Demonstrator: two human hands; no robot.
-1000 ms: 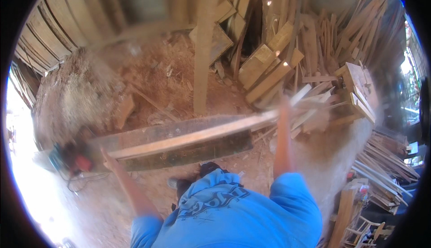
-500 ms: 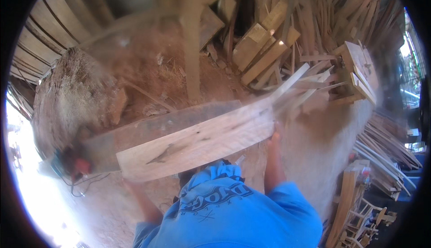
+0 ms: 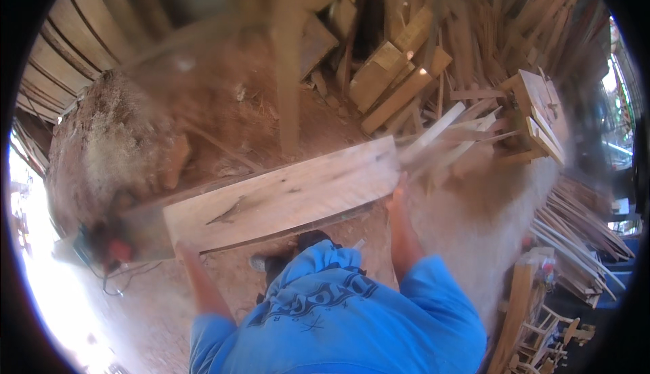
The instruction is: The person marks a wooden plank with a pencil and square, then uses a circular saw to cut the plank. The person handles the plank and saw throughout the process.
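Note:
A pale wooden plank (image 3: 291, 193) with a dark knot mark stretches across in front of me, its right end farther away than its left. My left hand (image 3: 185, 248) grips its near left corner, fingers partly hidden by blur and the wood. At the other end my right hand (image 3: 398, 191) is closed on the edge, with its fingertips out of sight. Beneath the plank lies a darker board or bench surface (image 3: 145, 221), mostly covered. Left of it sits a blurred red and teal tool (image 3: 119, 251) with a dark cord.
Scrap wood blocks (image 3: 389, 79) and leaning offcuts (image 3: 467, 35) fill the far right. A wooden post (image 3: 288, 96) stands beyond the plank. A wooden box-like piece (image 3: 538, 113) is at right, with stacked strips (image 3: 575, 218) nearer. Reddish dust and chips cover the ground (image 3: 230, 103).
The plank has shifted left and slightly away from me, with both hands moving along on it. It now covers more of the darker board beneath.

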